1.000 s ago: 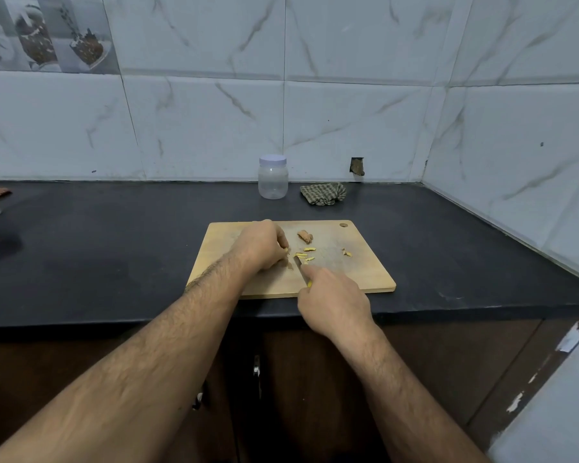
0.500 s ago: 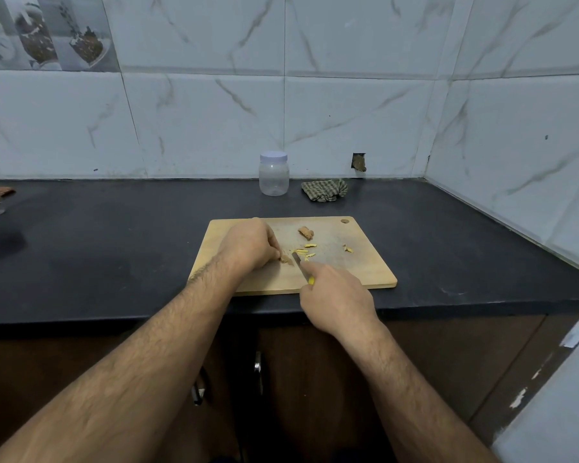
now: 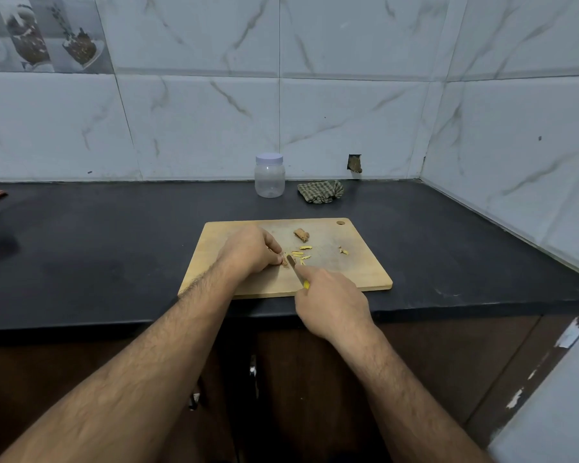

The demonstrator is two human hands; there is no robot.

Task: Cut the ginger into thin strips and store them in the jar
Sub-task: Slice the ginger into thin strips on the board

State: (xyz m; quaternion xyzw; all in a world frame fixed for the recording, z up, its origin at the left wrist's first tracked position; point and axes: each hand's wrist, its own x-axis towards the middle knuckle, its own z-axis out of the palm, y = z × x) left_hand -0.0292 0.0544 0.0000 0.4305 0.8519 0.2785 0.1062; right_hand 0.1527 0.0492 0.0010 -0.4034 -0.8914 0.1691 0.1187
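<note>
Left hand: we see the left hand [image 3: 252,250] resting on the board [image 3: 365,275], fingers curled down, and the fingertips pin a small ginger piece [image 3: 284,262] against the wood. Most of this piece is hidden under the fingers.
Right hand: the right hand [image 3: 331,300] is closed around the yellow handle of a knife [image 3: 294,267], with the index finger laid along the top of it.
Knife: the blade points away from us and a little to the left, and its tip is just beside the pinned piece. We cannot tell if the edge touches the ginger.
Strips: some thin yellow strips [image 3: 302,253] lie on the board just to the right of the blade, and a few more bits [image 3: 343,251] lie apart, further right.
Ginger chunk: one uncut brown chunk [image 3: 301,234] lies on the far part of the board, behind the strips.
Jar: the clear jar [image 3: 269,177] stands upright at the back of the counter [image 3: 114,248], near the wall, with its pale lid on. We see it well apart from the board.
Cloth: a checked cloth [image 3: 320,192] lies crumpled just to the right of the jar.
Board: it lies near the front edge of the dark counter.
</note>
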